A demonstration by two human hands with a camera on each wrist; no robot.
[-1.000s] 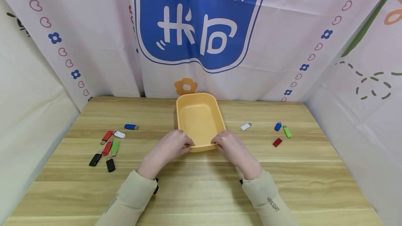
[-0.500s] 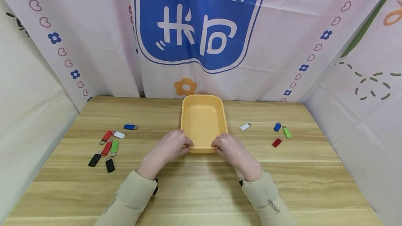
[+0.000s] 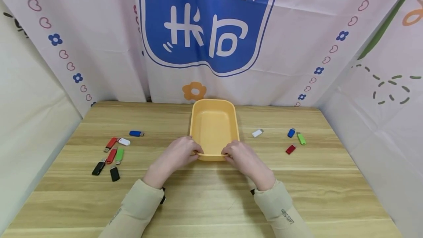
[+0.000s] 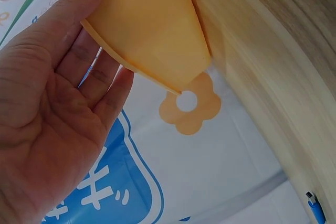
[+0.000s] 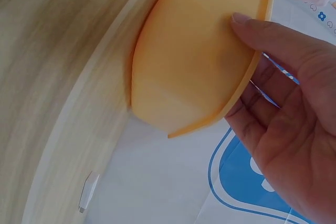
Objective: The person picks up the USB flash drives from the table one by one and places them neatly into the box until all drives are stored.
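Since a second ago, the yellow tray [image 3: 214,131] has swung to the right and straightened, so its long sides now run almost directly away from the person. Both grips have kept hold of its near end.

In the head view, the tray lies in the middle of the surface [image 3: 211,208], its far end close to the cloth backdrop [image 3: 281,39]. It extends forward from between the hands: the left grip [image 3: 180,151] pinches the near rim at its left corner, and the right grip [image 3: 242,157] pinches it at its right corner, with a stretch of rim bare between them. To the left lie a blue stick [image 3: 136,133], a white stick [image 3: 124,141], two red sticks [image 3: 111,156], a green stick [image 3: 119,155] and two black sticks [image 3: 98,167]. On the right, a second white stick [image 3: 257,133] lies nearest the tray, with others farther out.

From the left wrist, the thumb presses on the tray's outer wall while the fingers sit on the other side of the rim, closed to the wall's thickness. The blue stick shows at the lower corner.

From the right wrist, the hold mirrors this: thumb flat on the outer wall, fingers behind the rim. The second white stick lies well apart, below the tray.
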